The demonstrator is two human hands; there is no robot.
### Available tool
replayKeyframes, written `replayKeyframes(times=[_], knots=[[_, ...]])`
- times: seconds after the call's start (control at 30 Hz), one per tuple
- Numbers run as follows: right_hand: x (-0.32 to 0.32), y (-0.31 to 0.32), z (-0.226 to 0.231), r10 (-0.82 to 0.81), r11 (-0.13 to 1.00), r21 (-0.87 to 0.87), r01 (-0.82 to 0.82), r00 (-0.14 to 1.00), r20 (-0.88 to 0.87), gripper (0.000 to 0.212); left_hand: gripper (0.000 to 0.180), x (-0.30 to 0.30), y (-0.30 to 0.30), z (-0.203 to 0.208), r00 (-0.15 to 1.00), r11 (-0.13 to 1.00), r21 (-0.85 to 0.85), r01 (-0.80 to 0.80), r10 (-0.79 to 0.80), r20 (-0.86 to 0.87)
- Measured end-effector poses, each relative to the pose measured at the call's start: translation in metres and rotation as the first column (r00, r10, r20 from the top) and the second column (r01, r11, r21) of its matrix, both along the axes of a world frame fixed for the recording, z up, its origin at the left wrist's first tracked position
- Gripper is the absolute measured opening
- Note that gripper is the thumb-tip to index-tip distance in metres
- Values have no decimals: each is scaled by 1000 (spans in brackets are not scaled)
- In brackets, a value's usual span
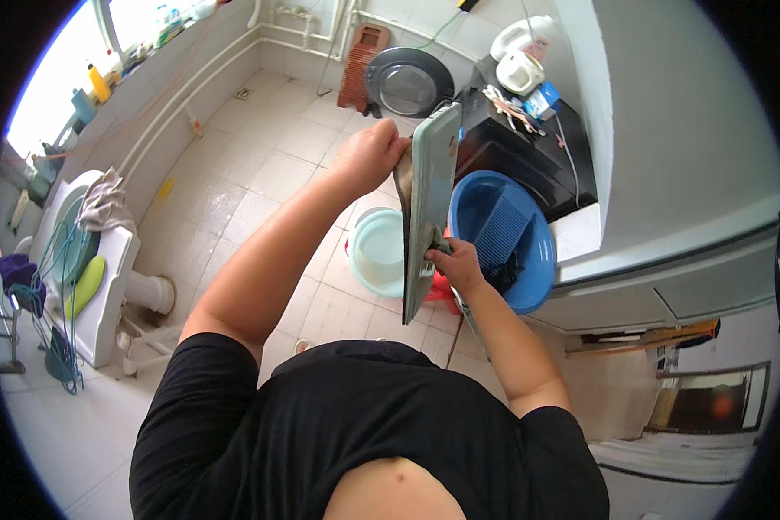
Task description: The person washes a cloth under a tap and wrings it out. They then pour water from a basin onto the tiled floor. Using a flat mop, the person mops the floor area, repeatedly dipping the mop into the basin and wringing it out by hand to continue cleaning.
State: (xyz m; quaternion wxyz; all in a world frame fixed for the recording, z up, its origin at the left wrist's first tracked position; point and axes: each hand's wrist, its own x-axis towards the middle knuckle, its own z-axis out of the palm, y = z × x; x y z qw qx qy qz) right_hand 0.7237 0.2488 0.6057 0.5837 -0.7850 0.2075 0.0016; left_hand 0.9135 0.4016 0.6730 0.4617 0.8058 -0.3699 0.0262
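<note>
A person in a black shirt [364, 416] stands over a tiled floor [260, 173], holding a pale green board [429, 208] on edge between both hands. The right hand [458, 264] grips its lower edge, fingers curled round it; the left hand [368, 156] presses a brownish cloth [402, 186] flat against the board's upper face (finger positions partly hidden). Just beyond, on the floor, sit a pale green basin [377, 251] and a blue basin [529, 251] holding a blue ribbed washboard [498, 234]. Farther off stand a black cabinet [529, 165] and a white kettle [520, 69].
</note>
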Motion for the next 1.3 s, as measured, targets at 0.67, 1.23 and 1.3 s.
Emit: replayKeyframes(times=[0.67, 1.23, 1.3], knots=[[57, 57, -26, 138, 955, -276, -107, 986, 97, 32, 25, 64, 68, -12, 800, 888, -348, -302, 37, -599], [71, 90, -3, 179, 723, -669, 171, 890, 420, 39, 27, 58, 92, 19, 697, 835, -432, -342, -83, -713], [71, 90, -5, 151, 714, -658, 239, 865, 478, 38, 24, 58, 87, 8, 646, 823, -466, -325, -166, -745]])
